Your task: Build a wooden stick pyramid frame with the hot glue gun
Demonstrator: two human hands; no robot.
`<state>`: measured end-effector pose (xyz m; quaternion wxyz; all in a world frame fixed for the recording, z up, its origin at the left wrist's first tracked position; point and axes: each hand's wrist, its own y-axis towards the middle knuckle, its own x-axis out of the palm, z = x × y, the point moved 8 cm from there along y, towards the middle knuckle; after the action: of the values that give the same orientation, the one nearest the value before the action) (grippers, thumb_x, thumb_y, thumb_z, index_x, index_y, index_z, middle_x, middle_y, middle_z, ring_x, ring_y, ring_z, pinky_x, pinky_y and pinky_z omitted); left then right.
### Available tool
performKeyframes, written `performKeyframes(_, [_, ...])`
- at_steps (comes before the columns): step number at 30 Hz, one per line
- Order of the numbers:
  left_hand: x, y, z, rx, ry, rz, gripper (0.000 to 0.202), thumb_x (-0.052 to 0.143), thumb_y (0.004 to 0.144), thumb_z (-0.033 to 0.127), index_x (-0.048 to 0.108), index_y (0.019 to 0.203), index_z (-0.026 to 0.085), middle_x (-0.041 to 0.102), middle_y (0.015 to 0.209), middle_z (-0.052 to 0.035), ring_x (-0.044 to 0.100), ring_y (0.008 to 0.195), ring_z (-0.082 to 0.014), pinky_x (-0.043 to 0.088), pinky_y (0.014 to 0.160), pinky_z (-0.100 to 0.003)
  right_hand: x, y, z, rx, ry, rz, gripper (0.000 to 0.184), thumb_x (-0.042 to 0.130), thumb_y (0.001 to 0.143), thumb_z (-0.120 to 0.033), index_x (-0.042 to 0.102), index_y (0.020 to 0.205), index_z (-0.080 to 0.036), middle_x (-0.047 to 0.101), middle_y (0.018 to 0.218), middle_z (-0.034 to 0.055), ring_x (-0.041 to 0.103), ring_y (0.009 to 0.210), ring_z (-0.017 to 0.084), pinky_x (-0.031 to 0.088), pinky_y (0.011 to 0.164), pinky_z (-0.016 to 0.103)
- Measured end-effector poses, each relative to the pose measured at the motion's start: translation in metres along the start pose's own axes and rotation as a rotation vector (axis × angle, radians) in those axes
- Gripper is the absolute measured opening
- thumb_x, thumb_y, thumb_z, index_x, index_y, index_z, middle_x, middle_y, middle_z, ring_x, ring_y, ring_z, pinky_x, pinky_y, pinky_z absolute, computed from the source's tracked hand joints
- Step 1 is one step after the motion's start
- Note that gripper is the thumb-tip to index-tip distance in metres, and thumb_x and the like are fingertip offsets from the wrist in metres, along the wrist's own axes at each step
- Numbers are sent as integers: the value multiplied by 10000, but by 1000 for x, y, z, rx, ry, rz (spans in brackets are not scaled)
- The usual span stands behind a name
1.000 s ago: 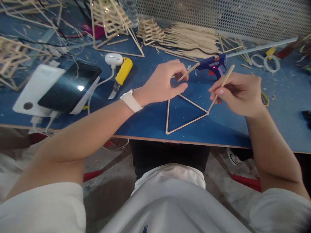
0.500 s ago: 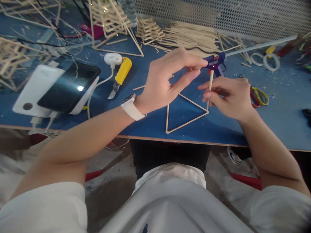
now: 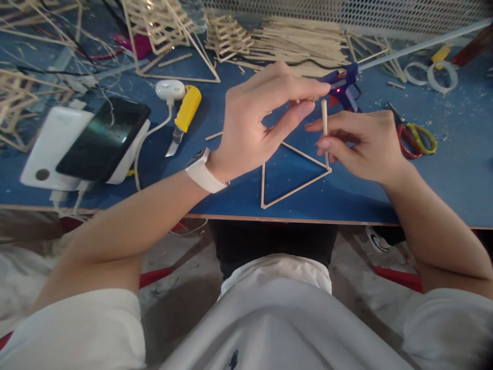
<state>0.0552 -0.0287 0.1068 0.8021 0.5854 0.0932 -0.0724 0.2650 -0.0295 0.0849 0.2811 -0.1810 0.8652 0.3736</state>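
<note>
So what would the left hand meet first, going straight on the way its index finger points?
Probably the glue gun, just ahead of the left hand, though depth is unclear.

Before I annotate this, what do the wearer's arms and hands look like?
Left hand and right hand are both ungloved, no rings visible. Left wrist wears a watch with a dark face and broad white strap; right wrist has nothing on it. Short, plain whitish sleeves leave both forearms uncovered.

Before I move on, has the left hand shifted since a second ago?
Yes: the left hand has moved rightward, closer to the glue gun.
</note>
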Motion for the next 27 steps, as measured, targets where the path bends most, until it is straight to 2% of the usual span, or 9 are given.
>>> performKeyframes(4, [-1,0,2,0,-48,3,263,696,1208,344,839,1428,351,893,1198,3,846,1049,-157,658,966,-325,0,1,-6,-28,-45,11,274,856,1121,-467,917,1387,-448,846,844,-32,754,652,200,573,622,373])
performKeyframes(7, [-1,2,2,-75,-39,-10,175,708,1208,338,840,1323,349,879,1209,24,849,1087,-150,648,981,-339,-1,1,-4,-15,-63,19,254,870,1115,-497,928,1353,-431,835,824,-37,742,646,195,549,603,370])
performKeyframes(10, [-1,3,8,-17,15,28,155,681,1217,350,833,1217,317,873,1113,6,819,1007,-161,623,932,-359,-2,-1,2,21,-62,10,267,900,1098,-516,925,1352,-438,822,790,-33,712,630,196,553,615,382])
performKeyframes(13, [0,4,8,43,55,50,164,658,1217,392,816,1200,352,866,1073,20,828,980,-186,624,895,-385,-3,-1,4,45,-70,4,289,930,1064,-584,931,1318,-446,818,771,-27,701,634,208,542,611,392])
performKeyframes(16, [0,4,7,86,82,80,193,643,1210,432,822,1180,367,867,1029,44,828,920,-164,628,837,-367,-2,0,3,69,-76,-7,318,937,1044,-636,929,1311,-463,833,798,-29,724,660,224,531,608,404])
performKeyframes(20, [0,5,5,47,82,57,183,658,1199,443,834,1184,392,883,1038,36,829,921,-164,637,844,-373,-1,2,-3,53,-77,-9,290,914,1061,-646,929,1294,-474,811,769,-36,708,641,222,506,600,403])
performKeyframes(24, [-2,5,10,33,57,82,181,669,1184,419,849,1197,416,869,1023,37,824,922,-172,637,840,-377,0,2,-5,76,-78,-17,253,904,1075,-616,933,1280,-470,818,808,-31,710,648,223,520,616,398])
performKeyframes(27, [1,6,9,18,75,46,183,671,1191,360,846,1205,409,877,1063,68,824,986,-167,635,911,-388,0,2,-8,41,-100,-21,238,837,1118,-595,930,1293,-462,798,787,-28,709,643,216,524,607,390])
